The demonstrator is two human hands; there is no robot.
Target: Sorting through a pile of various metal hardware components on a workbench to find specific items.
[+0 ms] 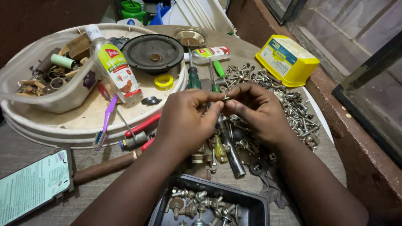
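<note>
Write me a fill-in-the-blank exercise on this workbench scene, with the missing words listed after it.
1. The left hand and right hand together pinch a small metal ____.
2. The box beyond the loose screws is coloured ____.
3. The black tray near the wrists holds nuts and ____.
4. The round speaker lies beside a yellow roll of ____.

Missing words: part; yellow; bolts; tape

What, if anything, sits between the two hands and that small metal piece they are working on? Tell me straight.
Nothing visible does. The left hand and the right hand both already pinch the small metal piece at their fingertips, above the pile of bolts. How much of the piece the fingers cover cannot be told.
</note>
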